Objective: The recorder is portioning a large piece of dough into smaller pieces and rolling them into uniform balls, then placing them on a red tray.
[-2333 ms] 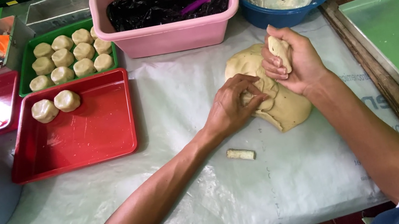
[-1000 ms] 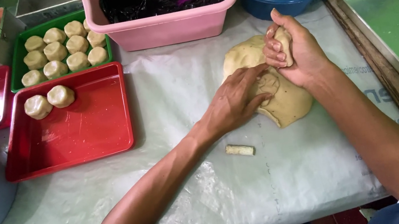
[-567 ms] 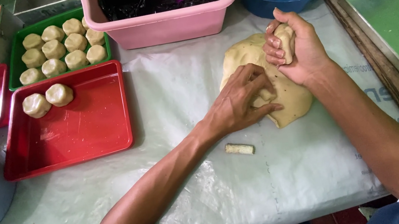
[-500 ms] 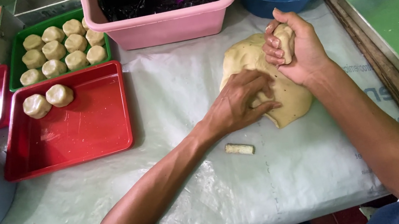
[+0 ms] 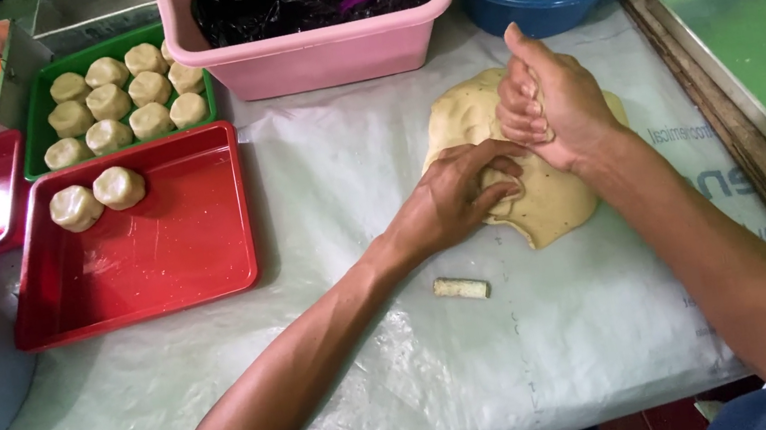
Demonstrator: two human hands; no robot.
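Dough [image 5: 544, 206] lies as a flat pale mass on the white plastic sheet [image 5: 350, 200], near the middle right of the table. The left hand [image 5: 456, 196] rests on its left part, fingers spread a little and pressing into the soft surface. The right hand [image 5: 554, 104] is above the upper part of the dough, fingers curled together into a fist around a piece of it. Just below the left wrist, a small dough roll [image 5: 461, 287] lies alone on the sheet. Further left is a red tray [image 5: 167, 257] with two dough balls [image 5: 97, 197]. Behind it stands a green tray [image 5: 34, 115] full of such balls, and a pink tub [image 5: 318, 48].
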